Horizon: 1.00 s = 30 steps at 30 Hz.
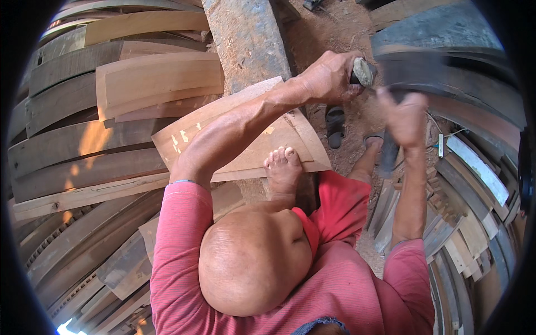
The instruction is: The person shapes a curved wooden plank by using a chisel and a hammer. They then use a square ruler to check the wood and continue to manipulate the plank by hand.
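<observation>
Knee (254, 262), then tool handle (363, 71) crosswise, rightward.

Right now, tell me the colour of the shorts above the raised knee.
Red shorts, best seen in the head view, right of the bare foot.

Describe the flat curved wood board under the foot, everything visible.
The board is a pale, raw-looking wood plank with a gently curved, fan-like outline and unfinished surface, marked by a few light chips or flecks near its left end. It lies flat across a rough, worn timber beam, angled from lower left to upper right. A bare foot presses on its near edge, toes on the wood. The left forearm crosses above it; whether that arm touches it cannot be told. Stacked curved planks lie to its left.
</observation>
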{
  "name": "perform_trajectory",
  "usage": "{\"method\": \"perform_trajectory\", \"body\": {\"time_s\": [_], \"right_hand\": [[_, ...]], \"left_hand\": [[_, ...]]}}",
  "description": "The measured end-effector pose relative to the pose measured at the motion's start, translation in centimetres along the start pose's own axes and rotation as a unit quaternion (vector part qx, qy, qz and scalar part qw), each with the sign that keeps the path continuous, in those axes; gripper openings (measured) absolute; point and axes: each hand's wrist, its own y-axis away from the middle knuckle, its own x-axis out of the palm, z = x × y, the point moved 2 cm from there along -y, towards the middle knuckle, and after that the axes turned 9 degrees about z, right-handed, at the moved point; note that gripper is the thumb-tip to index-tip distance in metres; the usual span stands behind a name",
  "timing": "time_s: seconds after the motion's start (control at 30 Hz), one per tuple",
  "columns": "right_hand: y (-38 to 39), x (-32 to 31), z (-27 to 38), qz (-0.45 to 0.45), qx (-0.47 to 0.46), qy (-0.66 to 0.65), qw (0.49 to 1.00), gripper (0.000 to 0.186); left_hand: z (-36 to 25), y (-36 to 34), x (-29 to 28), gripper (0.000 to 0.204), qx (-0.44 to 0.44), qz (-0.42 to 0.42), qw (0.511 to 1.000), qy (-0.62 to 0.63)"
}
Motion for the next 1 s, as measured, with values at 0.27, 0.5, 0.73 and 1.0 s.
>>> {"method": "perform_trajectory", "body": {"time_s": [0.27,0.5,0.73,1.0], "right_hand": [[-1.5,-1.2,-0.7,-0.142,-0.051,-0.325,0.934,0.016],[0.7,-1.0,-0.9,0.040,0.032,-0.133,0.990,0.020],[0.6,1.6,-1.1,0.055,-0.010,-0.058,0.997,0.023],[1.0,-0.1,0.0,-0.062,0.023,-0.324,0.944,0.020]], "left_hand": [[0.5,-0.8,0.2,0.035,0.023,0.008,1.000,-0.016],[1.6,-0.8,1.4,0.032,-0.020,0.037,0.998,-0.053],[1.4,0.2,-0.3,0.028,-0.029,0.022,0.999,0.015],[0.6,0.1,-4.6,0.029,-0.003,-0.082,0.995,-0.055]]}}
